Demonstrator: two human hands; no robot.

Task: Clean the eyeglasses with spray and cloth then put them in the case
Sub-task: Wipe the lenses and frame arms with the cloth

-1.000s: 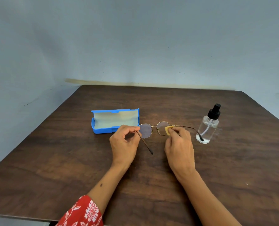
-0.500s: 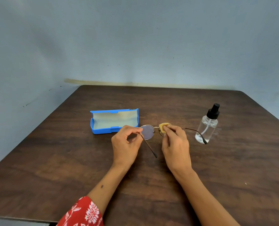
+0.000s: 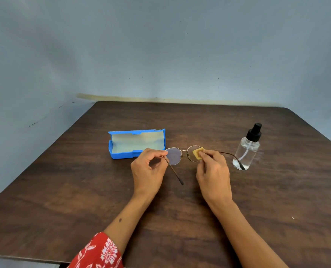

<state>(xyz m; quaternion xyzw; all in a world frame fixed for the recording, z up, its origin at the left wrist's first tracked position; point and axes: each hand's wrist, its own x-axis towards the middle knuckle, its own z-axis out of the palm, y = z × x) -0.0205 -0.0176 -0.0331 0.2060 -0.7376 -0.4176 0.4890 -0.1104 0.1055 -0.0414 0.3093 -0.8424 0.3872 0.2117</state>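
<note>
Round thin-rimmed eyeglasses point(image 3: 174, 156) are held just above the dark wooden table, arms unfolded toward me. My left hand point(image 3: 148, 171) pinches the frame at its left hinge. My right hand point(image 3: 213, 172) pinches a small yellow cloth point(image 3: 197, 153) against the right lens. A blue glasses case point(image 3: 122, 154) lies open behind my left hand, its pale lining showing. A clear spray bottle point(image 3: 247, 151) with a black pump top stands upright to the right, past the tip of the right arm of the glasses.
The wooden table point(image 3: 83, 190) ends at a grey wall behind and drops off on the left side. A red flowered sleeve point(image 3: 100, 252) shows at the near edge.
The cloth in my right hand has slid back and forth across the right lens: toward the bridge half a second ago, now nearer the outer rim. The left hand's grip is unchanged.
</note>
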